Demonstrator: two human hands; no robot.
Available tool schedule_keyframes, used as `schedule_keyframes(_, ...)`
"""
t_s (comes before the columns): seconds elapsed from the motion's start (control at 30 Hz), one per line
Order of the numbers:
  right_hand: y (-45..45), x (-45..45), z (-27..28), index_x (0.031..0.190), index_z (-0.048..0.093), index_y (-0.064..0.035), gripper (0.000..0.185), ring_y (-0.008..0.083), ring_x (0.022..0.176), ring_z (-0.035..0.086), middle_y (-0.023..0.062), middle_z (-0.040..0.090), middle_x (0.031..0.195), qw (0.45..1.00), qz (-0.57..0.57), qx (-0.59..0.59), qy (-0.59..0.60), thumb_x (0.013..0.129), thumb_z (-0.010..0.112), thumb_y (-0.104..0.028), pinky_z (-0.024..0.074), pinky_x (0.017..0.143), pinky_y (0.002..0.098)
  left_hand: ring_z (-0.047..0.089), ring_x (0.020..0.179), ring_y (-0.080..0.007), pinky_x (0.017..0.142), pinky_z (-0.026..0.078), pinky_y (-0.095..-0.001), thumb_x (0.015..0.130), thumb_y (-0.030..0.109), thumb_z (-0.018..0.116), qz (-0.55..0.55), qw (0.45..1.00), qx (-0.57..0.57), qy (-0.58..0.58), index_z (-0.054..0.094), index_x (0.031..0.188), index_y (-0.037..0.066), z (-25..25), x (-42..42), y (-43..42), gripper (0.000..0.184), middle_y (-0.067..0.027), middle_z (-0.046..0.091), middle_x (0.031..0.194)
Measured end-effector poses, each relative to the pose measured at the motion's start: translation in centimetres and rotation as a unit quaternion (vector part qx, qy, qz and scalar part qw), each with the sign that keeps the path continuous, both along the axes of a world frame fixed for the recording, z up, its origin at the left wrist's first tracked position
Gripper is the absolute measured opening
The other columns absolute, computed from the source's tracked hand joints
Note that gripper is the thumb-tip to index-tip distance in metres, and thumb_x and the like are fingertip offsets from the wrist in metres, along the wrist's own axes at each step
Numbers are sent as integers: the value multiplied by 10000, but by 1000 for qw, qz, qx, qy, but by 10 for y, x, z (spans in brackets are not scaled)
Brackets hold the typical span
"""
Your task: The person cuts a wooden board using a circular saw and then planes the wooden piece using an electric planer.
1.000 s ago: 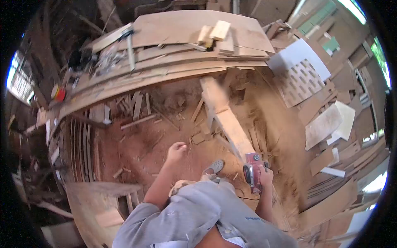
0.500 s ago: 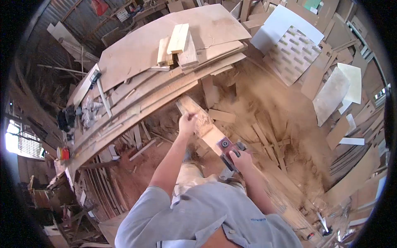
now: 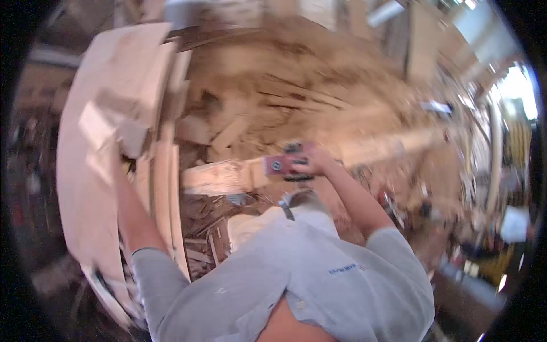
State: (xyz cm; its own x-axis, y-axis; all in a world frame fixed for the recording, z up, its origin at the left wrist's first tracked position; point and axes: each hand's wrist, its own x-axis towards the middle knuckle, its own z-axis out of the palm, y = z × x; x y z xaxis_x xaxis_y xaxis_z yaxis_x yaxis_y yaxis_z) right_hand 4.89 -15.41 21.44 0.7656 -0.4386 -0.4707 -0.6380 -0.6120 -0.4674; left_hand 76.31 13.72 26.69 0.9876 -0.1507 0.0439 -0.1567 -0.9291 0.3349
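My right hand [image 3: 310, 161] is wrapped round the handle of a red power planer [image 3: 277, 165], which rests on a long wooden beam [image 3: 399, 145]. Wood shavings [image 3: 222, 174] lie on the beam's left part. On the left, my left arm reaches to the pale wood blocks [image 3: 98, 128] on the large board [image 3: 80, 188]. The fingers of my left hand [image 3: 115, 147] are smeared by motion and partly lost against the blocks, so its grip cannot be made out.
Sawdust [image 3: 347, 80] and scrap strips cover the ground beyond the beam. Stacked planks [image 3: 162, 188] run along the board's right edge. Blurred clutter and a bright opening [image 3: 515, 91] are at the right.
The view has swung round to the right. My left hand has moved from over the beam to the wood blocks on the board. My right hand still holds the planer on the beam.
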Motion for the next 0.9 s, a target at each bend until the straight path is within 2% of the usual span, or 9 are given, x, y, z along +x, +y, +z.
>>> schedule_keyframes(0.07, 5, 5, 15, 1225, 838, -144, 695, 401, 1101, 741, 216, 789, 1163, 997, -20, -5, 75, 880, 681, -727, 583, 960, 503, 603, 1383, -377, 1095, 540, -446, 935, 507, 795, -27, 999, 18, 36, 301, 1678, -29, -14, 29, -16, 1041, -245, 597, 1506)
schedule_keyframes(0.23, 15, 3, 3, 1192, 833, -79, 777, 407, 1112, 742, 214, 794, 1156, 996, -55, -11, 63, 863, 670, -764, 585, 990, 497, 590, 1390, -348, 1081, 534, -433, 948, 406, 797, -33, 998, -30, 52, 275, 1696, -20, -7, 35, -16, 1007, -209, 589, 1517)
schedule_keyframes(0.4, 12, 5, 0, 1178, 833, -77, 796, 417, 1112, 742, 232, 791, 1152, 997, -45, 15, 63, 871, 639, -786, 584, 996, 507, 576, 1396, -319, 1068, 528, -420, 962, 305, 799, -13, 948, -318, 24, 249, 1715, -11, 33, -71, 10, 985, -173, 582, 1527)
schedule_keyframes(0.43, 10, 4, 2, 1177, 834, -81, 797, 418, 1100, 745, 232, 793, 1136, 997, -50, 16, 60, 874, 633, -790, 588, 985, 511, 576, 1394, -311, 1060, 525, -411, 959, 264, 800, -42, 929, -367, -20, 250, 1716, -12, 16, -88, 19, 976, -160, 588, 1509)
schedule_keyframes(0.53, 14, -9, 0, 1173, 836, -96, 786, 433, 1040, 759, 254, 793, 1062, 998, -55, 0, 8, 890, 614, -796, 603, 932, 533, 580, 1378, -284, 1024, 537, -403, 950, 190, 788, -127, 869, -440, 188, 280, 1711, -2, -7, -175, 64, 936, -150, 579, 1466)
schedule_keyframes(0.6, 6, -26, 6, 1176, 835, -99, 783, 433, 1039, 760, 265, 790, 1058, 999, -48, 2, -2, 896, 610, -795, 605, 928, 536, 447, 1541, -279, 1199, 474, -416, 918, 165, 809, -223, 844, -428, 233, 237, 1737, 35, -2, -276, 54, 1007, -179, 349, 1748)
schedule_keyframes(0.8, -81, -177, 18, 1277, 819, -222, 694, 407, 1082, 762, 216, 801, 1129, 996, -74, 46, -11, 907, 619, -774, 591, 951, 498, 446, 1478, -385, 1285, 334, -521, 657, 306, 950, -322, 926, -27, 193, 369, 1629, 36, -59, -547, -30, 1164, -176, 475, 1582)
schedule_keyframes(0.87, -119, -238, 27, 1119, 842, -72, 631, 379, 894, 773, 219, 802, 959, 991, -120, 47, -37, 899, 739, -654, 585, 836, 482, 444, 1455, -424, 1293, 317, -536, 582, 335, 950, -368, 914, 8, 172, 380, 1608, 35, -67, -606, -61, 1211, -188, 501, 1533)
schedule_keyframes(0.9, -138, -272, 30, 1088, 839, -56, 599, 354, 860, 763, 205, 797, 927, 990, -135, 37, -27, 900, 755, -619, 577, 816, 463, 442, 1442, -444, 1286, 324, -533, 551, 341, 926, -394, 905, 17, 160, 369, 1605, 34, -69, -633, -77, 1231, -200, 506, 1511)
